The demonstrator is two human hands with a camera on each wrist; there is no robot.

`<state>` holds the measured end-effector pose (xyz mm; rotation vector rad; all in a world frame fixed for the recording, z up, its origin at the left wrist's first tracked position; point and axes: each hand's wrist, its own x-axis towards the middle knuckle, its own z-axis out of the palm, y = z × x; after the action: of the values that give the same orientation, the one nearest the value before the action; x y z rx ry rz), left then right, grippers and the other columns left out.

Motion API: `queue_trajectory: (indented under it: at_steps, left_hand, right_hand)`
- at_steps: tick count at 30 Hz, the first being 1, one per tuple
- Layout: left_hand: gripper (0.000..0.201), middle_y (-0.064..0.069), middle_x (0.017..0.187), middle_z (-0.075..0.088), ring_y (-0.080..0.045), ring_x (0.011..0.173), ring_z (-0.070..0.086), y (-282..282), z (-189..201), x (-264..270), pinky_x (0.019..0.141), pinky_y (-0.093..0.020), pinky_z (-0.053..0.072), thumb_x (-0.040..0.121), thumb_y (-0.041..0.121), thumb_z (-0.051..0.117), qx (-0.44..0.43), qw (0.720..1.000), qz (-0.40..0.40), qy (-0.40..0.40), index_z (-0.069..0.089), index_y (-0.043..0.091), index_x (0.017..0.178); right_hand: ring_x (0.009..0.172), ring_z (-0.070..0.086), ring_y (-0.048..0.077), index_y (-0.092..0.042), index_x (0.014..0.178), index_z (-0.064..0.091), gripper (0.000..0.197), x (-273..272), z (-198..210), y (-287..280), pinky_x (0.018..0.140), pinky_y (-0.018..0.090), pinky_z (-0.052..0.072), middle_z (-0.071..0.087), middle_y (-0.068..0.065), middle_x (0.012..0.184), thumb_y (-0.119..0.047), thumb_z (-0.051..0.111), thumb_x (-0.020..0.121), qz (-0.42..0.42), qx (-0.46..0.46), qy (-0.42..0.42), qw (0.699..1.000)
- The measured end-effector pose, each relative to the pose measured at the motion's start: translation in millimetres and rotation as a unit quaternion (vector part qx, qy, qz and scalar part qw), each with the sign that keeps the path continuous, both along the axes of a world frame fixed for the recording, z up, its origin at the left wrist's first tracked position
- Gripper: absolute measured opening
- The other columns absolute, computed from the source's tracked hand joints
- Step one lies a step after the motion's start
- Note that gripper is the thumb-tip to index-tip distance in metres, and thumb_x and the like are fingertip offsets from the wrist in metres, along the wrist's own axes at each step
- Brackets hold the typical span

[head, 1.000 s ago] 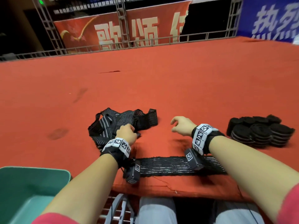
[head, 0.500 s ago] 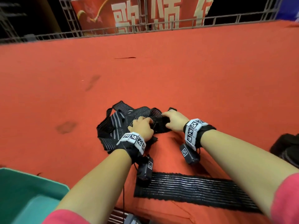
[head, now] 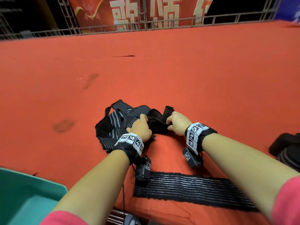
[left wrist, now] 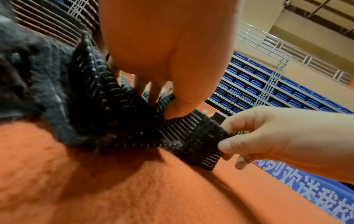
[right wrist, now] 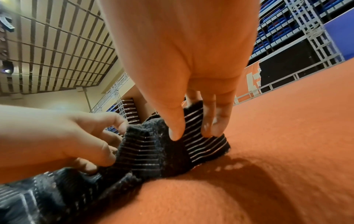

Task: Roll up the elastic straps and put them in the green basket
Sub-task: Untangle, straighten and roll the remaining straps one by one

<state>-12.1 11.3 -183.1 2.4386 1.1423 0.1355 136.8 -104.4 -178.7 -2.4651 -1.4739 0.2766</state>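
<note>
Pinching one free end of a tangled elastic strap (head: 129,120) on the red surface (head: 194,82), left hand (head: 140,129) and right hand (head: 177,123) appear to be starting a roll, next needing tight turns before the green basket (head: 24,195).

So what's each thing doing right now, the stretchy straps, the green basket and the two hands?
Tangled straps: heaped loose on the red carpet, unrolled.
Strap end: lifted, pinched by both hands.
Flat strap: stretched out near the carpet's edge, unrolled.
Rolled straps: partly in view at the right edge.
Green basket: no straps seen in the visible part.
Left hand: pinching the strap.
Right hand: pinching the strap end.
</note>
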Motion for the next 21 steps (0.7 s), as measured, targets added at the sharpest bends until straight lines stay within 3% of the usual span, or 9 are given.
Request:
queue_trajectory:
  at_steps: [2, 6, 9, 14, 18, 21]
  left_hand:
    - [0.044, -0.001, 0.105, 0.061, -0.029, 0.107, 0.058, 2.1, -1.0, -2.1, 0.103, -0.053, 0.029, 0.081, 0.015, 0.057, -0.011, 1.000, 0.013, -0.007, 0.033, 0.024, 0.116]
    - [0.051, 0.000, 0.126, 0.057, -0.025, 0.122, 0.051, 4.5, -2.5, -2.6, 0.106, -0.054, 0.029, 0.083, 0.028, 0.060, 0.023, 0.998, -0.028, 0.057, 0.047, 0.026, 0.132]
    - [0.043, -0.001, 0.128, 0.055, -0.024, 0.127, 0.046, 5.5, -6.6, 1.4, 0.106, -0.054, 0.031, 0.084, 0.031, 0.059, 0.043, 0.994, -0.046, 0.092, 0.056, 0.030, 0.127]
    - [0.026, -0.003, 0.128, 0.060, -0.028, 0.128, 0.046, 6.2, -12.5, 3.8, 0.107, -0.055, 0.037, 0.088, 0.027, 0.057, 0.050, 0.990, -0.058, 0.119, 0.069, 0.032, 0.110]
    - [0.027, -0.005, 0.129, 0.062, -0.029, 0.126, 0.046, 4.4, -17.5, 5.0, 0.107, -0.045, 0.040, 0.091, 0.032, 0.057, 0.082, 0.987, -0.065, 0.120, 0.072, 0.027, 0.112]
    - [0.031, -0.008, 0.128, 0.061, -0.031, 0.124, 0.047, -3.4, -10.0, 9.3, 0.106, -0.035, 0.039, 0.087, 0.032, 0.066, 0.078, 0.986, -0.072, 0.128, 0.070, 0.026, 0.117]
  right_hand:
    - [0.102, 0.056, 0.031, -0.017, 0.094, 0.068, 0.006, 4.0, 3.0, -5.6, 0.089, 0.039, 0.047, 0.049, 0.004, 0.110, -0.016, 0.069, 0.088, -0.019, 0.019, 0.001, 1.000]
    - [0.103, 0.055, 0.030, -0.018, 0.092, 0.057, 0.007, 10.6, 17.0, -22.7, 0.089, 0.041, 0.046, 0.056, 0.008, 0.112, -0.013, 0.061, 0.091, -0.051, 0.034, 0.004, 0.998]
    - [0.101, 0.059, 0.031, -0.023, 0.089, 0.053, 0.015, 12.9, 25.8, -40.1, 0.083, 0.036, 0.047, 0.065, 0.011, 0.109, -0.009, 0.058, 0.088, -0.065, 0.054, 0.024, 0.996]
    - [0.097, 0.060, 0.035, -0.010, 0.097, 0.058, 0.011, 22.5, 36.8, -74.1, 0.079, 0.039, 0.049, 0.066, 0.016, 0.105, -0.006, 0.052, 0.089, -0.122, 0.071, 0.027, 0.990]
    - [0.099, 0.060, 0.037, -0.007, 0.099, 0.058, 0.009, 35.2, 47.9, -97.0, 0.077, 0.038, 0.046, 0.065, 0.020, 0.108, -0.011, 0.055, 0.091, -0.168, 0.073, 0.027, 0.983]
    - [0.099, 0.059, 0.037, -0.013, 0.090, 0.050, 0.006, 35.0, 56.2, -105.8, 0.071, 0.033, 0.036, 0.064, 0.020, 0.106, -0.014, 0.056, 0.093, -0.178, 0.090, 0.027, 0.980]
